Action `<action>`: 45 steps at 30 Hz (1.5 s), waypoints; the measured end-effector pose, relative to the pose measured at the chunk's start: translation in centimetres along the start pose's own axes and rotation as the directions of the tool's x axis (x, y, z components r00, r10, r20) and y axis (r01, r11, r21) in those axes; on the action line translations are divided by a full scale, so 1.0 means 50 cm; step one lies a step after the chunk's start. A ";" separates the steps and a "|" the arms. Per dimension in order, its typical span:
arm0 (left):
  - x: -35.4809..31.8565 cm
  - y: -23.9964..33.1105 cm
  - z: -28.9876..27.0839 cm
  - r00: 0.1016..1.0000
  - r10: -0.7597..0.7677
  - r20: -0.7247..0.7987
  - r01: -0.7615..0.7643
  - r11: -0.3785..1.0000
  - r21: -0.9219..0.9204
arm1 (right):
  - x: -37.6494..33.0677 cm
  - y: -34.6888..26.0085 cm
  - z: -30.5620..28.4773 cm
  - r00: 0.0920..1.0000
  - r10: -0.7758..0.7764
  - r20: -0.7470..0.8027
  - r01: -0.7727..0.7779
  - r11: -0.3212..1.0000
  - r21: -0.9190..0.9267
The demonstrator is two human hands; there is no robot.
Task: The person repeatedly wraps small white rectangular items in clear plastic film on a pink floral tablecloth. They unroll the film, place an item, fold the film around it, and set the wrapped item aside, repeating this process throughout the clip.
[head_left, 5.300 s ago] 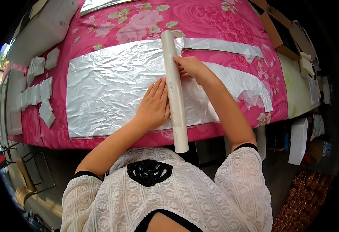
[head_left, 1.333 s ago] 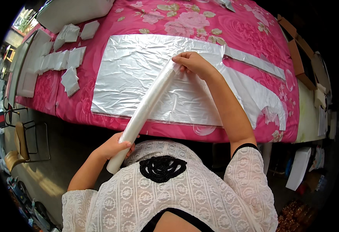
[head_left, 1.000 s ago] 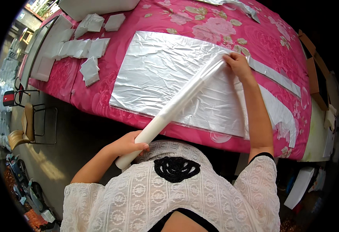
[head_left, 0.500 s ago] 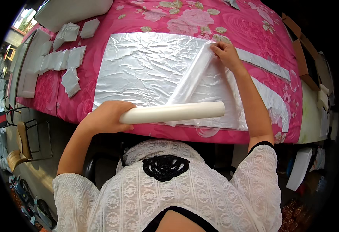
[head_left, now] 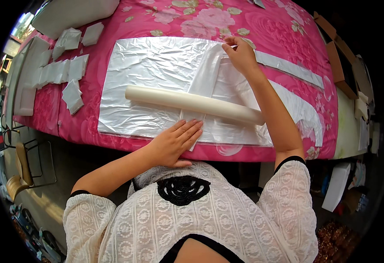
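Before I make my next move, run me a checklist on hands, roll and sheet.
1. Left hand palm down by the near edge of the silver sheet: ok.
2. Right hand at the far end of the folded film strip: ok; firm pinch: cannot tell.
3. Pale roll off the strip: not ok, lies across it.
4. Right forearm clear of the roll's end: cannot tell.
5. Small folded packets off the sheet: ok, to its left.
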State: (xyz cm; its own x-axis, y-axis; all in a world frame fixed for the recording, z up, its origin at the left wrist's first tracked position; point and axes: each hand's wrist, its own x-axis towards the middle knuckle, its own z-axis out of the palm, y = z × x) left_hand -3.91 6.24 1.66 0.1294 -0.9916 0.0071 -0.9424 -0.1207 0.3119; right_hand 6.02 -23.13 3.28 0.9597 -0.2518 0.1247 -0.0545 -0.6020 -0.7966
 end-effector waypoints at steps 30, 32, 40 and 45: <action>0.006 0.088 0.063 0.987 -0.070 -0.145 0.089 0.987 0.131 | -0.102 -0.037 0.055 0.854 -0.500 0.141 0.515 0.776 -0.364; 0.002 0.071 0.051 0.988 -0.027 -0.155 0.039 0.996 0.075 | -0.032 -0.019 0.039 0.895 -0.422 0.146 0.444 0.805 -0.394; -0.044 0.006 0.031 0.961 0.176 -0.212 -0.197 0.977 -0.083 | -0.156 -0.033 0.035 0.783 -0.534 0.320 0.595 0.792 -0.136; -0.047 -0.013 0.010 0.945 0.243 -0.220 -0.286 0.939 -0.191 | -0.331 -0.064 0.032 0.684 -0.547 0.484 0.614 0.789 0.025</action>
State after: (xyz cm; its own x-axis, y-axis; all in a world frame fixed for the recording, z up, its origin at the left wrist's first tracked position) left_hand -3.76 8.61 0.94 -0.0387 -0.9558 0.2914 -0.8629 0.1791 0.4726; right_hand -9.26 -15.83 2.84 0.8191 0.5234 0.2347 0.5527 -0.6108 -0.5670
